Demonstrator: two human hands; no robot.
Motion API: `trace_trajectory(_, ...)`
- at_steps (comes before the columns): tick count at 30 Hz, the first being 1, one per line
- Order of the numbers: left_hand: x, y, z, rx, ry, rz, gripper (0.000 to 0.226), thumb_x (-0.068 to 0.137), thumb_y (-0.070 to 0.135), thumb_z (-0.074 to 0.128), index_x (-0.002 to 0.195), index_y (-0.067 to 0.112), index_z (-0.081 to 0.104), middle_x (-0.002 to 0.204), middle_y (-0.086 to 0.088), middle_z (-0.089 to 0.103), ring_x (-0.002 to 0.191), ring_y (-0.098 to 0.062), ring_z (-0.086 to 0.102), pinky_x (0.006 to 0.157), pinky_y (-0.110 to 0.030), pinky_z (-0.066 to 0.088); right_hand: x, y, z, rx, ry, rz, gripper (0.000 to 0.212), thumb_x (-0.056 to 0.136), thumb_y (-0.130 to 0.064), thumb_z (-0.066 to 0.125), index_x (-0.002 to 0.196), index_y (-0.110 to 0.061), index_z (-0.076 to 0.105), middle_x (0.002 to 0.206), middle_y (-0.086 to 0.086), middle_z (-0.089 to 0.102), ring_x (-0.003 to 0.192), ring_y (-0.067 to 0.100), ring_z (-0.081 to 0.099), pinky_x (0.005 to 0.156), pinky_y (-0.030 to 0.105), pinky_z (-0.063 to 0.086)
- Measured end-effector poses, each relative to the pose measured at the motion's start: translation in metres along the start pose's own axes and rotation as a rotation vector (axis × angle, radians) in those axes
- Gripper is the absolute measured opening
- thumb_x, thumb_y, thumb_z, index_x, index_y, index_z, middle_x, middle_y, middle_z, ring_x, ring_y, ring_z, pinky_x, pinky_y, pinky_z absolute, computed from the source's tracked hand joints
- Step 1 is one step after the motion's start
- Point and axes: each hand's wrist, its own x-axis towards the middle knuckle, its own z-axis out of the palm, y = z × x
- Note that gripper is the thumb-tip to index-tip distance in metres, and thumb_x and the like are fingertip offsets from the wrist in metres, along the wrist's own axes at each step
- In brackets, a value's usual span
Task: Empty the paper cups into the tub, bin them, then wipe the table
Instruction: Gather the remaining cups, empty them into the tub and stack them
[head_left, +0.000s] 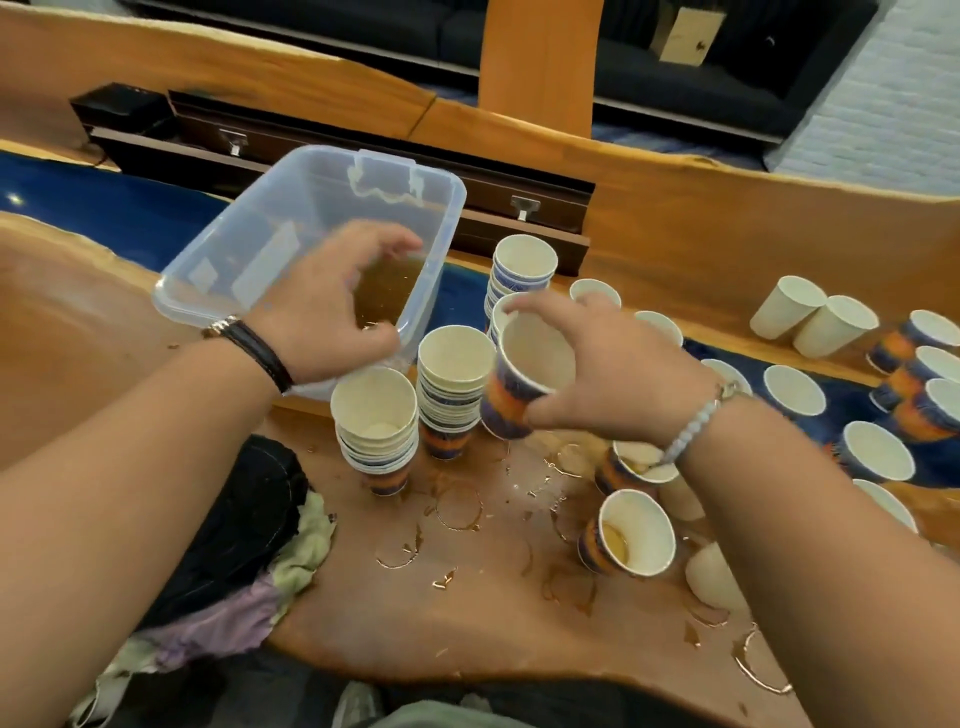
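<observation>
One tub (208, 270), one held cup (511, 402)

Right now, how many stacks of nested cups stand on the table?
3: near stack below the left hand; middle stack just beside it; far stack by the tub. The cup in the right hand may hide another.

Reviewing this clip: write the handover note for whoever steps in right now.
Left hand: over the tub's near rim, grip unclear.
Right hand: holds a tilted, seemingly empty cup.
Done: brown liquid in the tub; three stacks of emptied cups beside it.
Left: two cups with dregs by the right forearm, more cups further right, binning (no bin in view), wiping the spill rings; cloths lie at the table's near left edge.
</observation>
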Motion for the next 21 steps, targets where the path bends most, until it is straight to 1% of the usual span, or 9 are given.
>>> trace_trajectory(2, -0.004, 0.013, 0.003, -0.196, -0.23, -0.04, 0.082, 0.058, 0.044, 0.066, 0.134, 0.041, 0.035, 0.133, 0.008, 0.049, 0.127, -0.006, 0.045, 0.104, -0.026, 0.037, 0.015, -0.016, -0.017, 0.103, 0.071, -0.066, 0.085, 0.066, -0.044, 0.074, 0.138, -0.048, 0.029, 0.115, 0.0, 0.041, 0.105, 0.023, 0.048, 0.086, 0.04, 0.047)
trace_trajectory(4, -0.006, 0.013, 0.005, -0.387, -0.275, -0.077, 0.091, 0.054, 0.046, 0.076, 0.135, 0.039, 0.034, 0.133, 0.011, 0.051, 0.125, -0.001, 0.048, 0.103, -0.021, 0.039, 0.033, -0.031, -0.026, 0.171, 0.139, -0.122, 0.086, 0.067, -0.039, 0.076, 0.14, -0.043, 0.03, 0.123, 0.002, 0.044, 0.104, 0.02, 0.047, 0.081, 0.032, 0.044)
trace_trajectory(7, -0.004, 0.012, 0.002, -0.536, -0.103, -0.14, 0.084, 0.051, 0.038, 0.09, 0.122, 0.034, 0.045, 0.119, 0.013, 0.06, 0.11, 0.003, 0.058, 0.089, -0.014, 0.048, 0.058, -0.056, -0.031, 0.295, 0.223, -0.182, 0.096, 0.066, -0.035, 0.081, 0.145, -0.035, 0.027, 0.136, 0.001, 0.045, 0.117, 0.018, 0.046, 0.091, 0.029, 0.043)
trace_trajectory(9, -0.002, 0.004, -0.004, -0.54, 0.027, -0.205, 0.07, 0.058, 0.028, 0.087, 0.114, 0.037, 0.045, 0.109, 0.017, 0.061, 0.1, 0.007, 0.06, 0.08, -0.01, 0.048, 0.069, -0.067, -0.028, 0.347, 0.212, -0.182, 0.109, 0.063, -0.034, 0.085, 0.15, -0.027, 0.018, 0.144, 0.001, 0.041, 0.127, 0.018, 0.042, 0.096, 0.027, 0.041)
trace_trajectory(12, -0.003, -0.022, -0.02, -0.366, 0.124, -0.274, 0.064, 0.066, 0.025, 0.085, 0.115, 0.037, 0.046, 0.108, 0.015, 0.061, 0.102, -0.002, 0.059, 0.083, -0.022, 0.05, 0.079, -0.067, -0.016, 0.248, 0.132, -0.092, 0.117, 0.062, -0.036, 0.087, 0.151, -0.02, 0.013, 0.149, 0.002, 0.035, 0.134, 0.02, 0.037, 0.102, 0.031, 0.039)
trace_trajectory(14, -0.006, -0.039, -0.032, -0.201, 0.145, -0.315, 0.06, 0.072, 0.024, 0.081, 0.121, 0.031, 0.047, 0.105, 0.011, 0.058, 0.1, -0.008, 0.056, 0.078, -0.021, 0.046, 0.088, -0.067, 0.002, 0.087, 0.117, 0.009, 0.103, 0.068, -0.044, 0.081, 0.149, -0.02, 0.022, 0.147, 0.004, 0.037, 0.132, 0.023, 0.039, 0.104, 0.042, 0.04)
trace_trajectory(16, -0.008, -0.054, -0.043, -0.001, 0.133, -0.34, 0.061, 0.074, 0.021, 0.078, 0.126, 0.025, 0.048, 0.102, 0.007, 0.053, 0.096, -0.013, 0.051, 0.074, -0.024, 0.041, 0.1, -0.074, 0.026, -0.014, 0.123, 0.06, 0.078, 0.082, -0.052, 0.066, 0.144, -0.019, 0.032, 0.145, 0.004, 0.039, 0.131, 0.024, 0.04, 0.105, 0.048, 0.038)
trace_trajectory(18, -0.008, -0.064, -0.051, 0.124, 0.122, -0.346, 0.064, 0.073, 0.021, 0.077, 0.13, 0.026, 0.047, 0.1, 0.006, 0.049, 0.095, -0.017, 0.049, 0.079, -0.033, 0.043, 0.11, -0.08, 0.049, -0.039, 0.137, 0.067, 0.064, 0.092, -0.053, 0.049, 0.143, -0.017, 0.035, 0.145, 0.003, 0.039, 0.134, 0.023, 0.037, 0.11, 0.048, 0.03)
trace_trajectory(21, -0.005, -0.078, -0.057, 0.261, 0.096, -0.325, 0.065, 0.072, 0.028, 0.078, 0.129, 0.03, 0.047, 0.1, 0.007, 0.05, 0.099, -0.023, 0.053, 0.09, -0.046, 0.044, 0.125, -0.082, 0.072, -0.123, 0.15, 0.064, 0.059, 0.098, -0.05, 0.034, 0.144, -0.013, 0.035, 0.149, 0.003, 0.035, 0.139, 0.02, 0.028, 0.116, 0.047, 0.015)
